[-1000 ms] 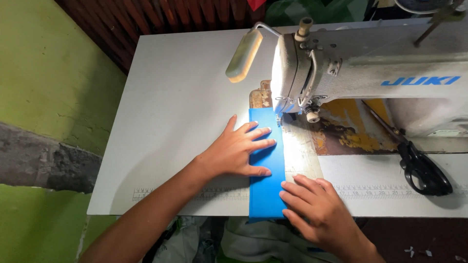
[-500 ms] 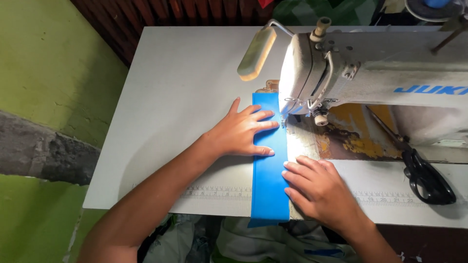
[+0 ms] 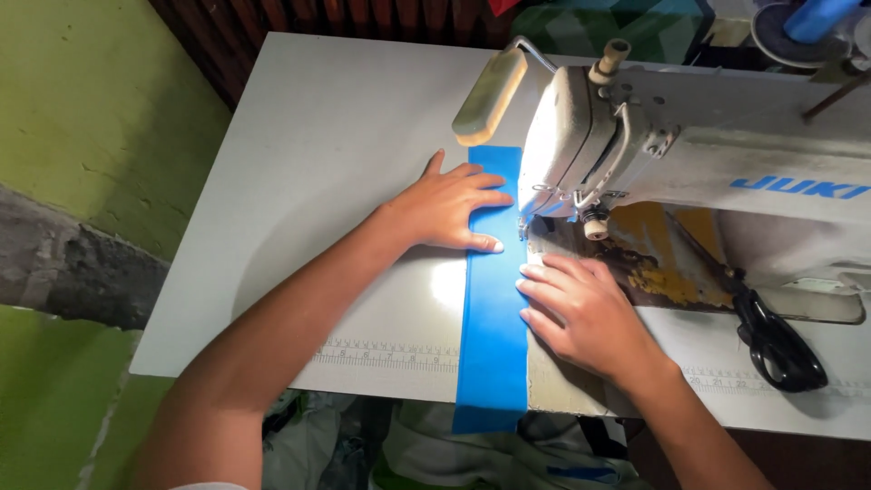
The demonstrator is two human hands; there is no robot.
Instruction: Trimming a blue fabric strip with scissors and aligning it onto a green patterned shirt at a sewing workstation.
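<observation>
A long blue strip of fabric (image 3: 493, 308) lies flat on the white sewing table (image 3: 299, 163), running from the near edge, where its end hangs a little over, away to the far side under the head of the white sewing machine (image 3: 653, 172).

The left hand (image 3: 449, 207) reaches in from the near left, the forearm stretched diagonally across the table. It lies palm down with fingers spread flat, the fingertips (image 3: 490, 243) pressing on the left edge of the strip just beside the needle area. It grasps nothing; the hand is open and simply presses the cloth down.

The right hand (image 3: 581, 313) comes in from the near right, wrist bent slightly, palm down. Its fingers are extended and close together, their tips resting on the right edge of the strip, nearer than the left hand and just in front of the presser foot (image 3: 523, 229). It too is open and flat, holding the cloth only by pressure.

A pair of black scissors (image 3: 776, 340) lies on the table to the right, well apart from both hands. A printed ruler (image 3: 386, 356) runs along the table's near edge.
</observation>
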